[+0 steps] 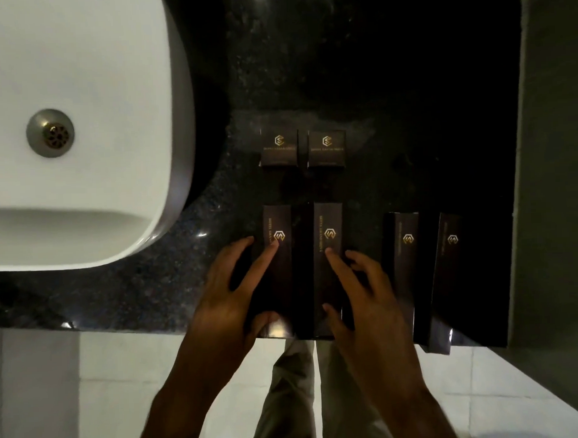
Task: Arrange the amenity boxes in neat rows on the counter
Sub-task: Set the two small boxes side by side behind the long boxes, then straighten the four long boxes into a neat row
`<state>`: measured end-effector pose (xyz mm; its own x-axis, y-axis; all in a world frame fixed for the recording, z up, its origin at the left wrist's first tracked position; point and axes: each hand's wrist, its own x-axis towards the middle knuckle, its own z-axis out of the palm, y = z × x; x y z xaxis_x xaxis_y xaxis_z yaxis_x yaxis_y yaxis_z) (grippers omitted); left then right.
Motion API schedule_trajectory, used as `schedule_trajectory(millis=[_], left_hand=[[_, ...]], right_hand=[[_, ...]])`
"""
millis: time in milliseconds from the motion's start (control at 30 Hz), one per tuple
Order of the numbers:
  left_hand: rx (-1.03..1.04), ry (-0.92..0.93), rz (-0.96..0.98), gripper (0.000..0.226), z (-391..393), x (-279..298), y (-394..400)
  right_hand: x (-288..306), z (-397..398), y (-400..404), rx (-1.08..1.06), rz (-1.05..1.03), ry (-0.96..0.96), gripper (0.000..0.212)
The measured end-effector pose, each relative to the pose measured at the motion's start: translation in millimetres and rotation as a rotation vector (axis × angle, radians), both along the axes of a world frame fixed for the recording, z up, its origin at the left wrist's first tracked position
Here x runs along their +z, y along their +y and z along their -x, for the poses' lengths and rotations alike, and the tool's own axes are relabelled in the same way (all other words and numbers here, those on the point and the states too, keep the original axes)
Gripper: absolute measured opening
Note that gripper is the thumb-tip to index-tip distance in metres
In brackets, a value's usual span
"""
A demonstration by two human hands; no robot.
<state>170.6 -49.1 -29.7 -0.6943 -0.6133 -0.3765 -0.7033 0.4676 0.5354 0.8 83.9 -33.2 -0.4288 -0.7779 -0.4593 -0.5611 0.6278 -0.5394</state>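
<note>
Left hand (229, 286), fingers spread straight, resting on leftmost long box (278, 219), right hand (365, 294) likewise on second long box (327, 217), near edge of dark counter (407, 83), two further long boxes (401, 247) (448, 262) rightward, two small boxes (278, 147) (326, 147) behind, gold hexagon logos, "HOTEL" lettering, rest blurred.

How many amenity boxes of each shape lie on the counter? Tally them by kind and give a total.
Small square boxes: 2
Long narrow boxes: 4
Total: 6

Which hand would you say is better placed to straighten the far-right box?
Probably the right hand: it lies nearer the far-right box; the left hand rests on the leftmost box.
</note>
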Motion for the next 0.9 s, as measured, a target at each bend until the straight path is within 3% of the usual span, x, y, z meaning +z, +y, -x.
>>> schedule_trajectory(millis=[233,900], left_hand=[[-0.016,-0.015,0.029,0.076,-0.1,0.3,0.8],[0.004,-0.037,0.008,0.087,6.5,10.3,2.0]], right_hand=[[-2.6,1.7,2.5,0.013,0.013,0.022,0.083],[-6.9,3.7,6.1,0.031,0.048,0.042,0.081]])
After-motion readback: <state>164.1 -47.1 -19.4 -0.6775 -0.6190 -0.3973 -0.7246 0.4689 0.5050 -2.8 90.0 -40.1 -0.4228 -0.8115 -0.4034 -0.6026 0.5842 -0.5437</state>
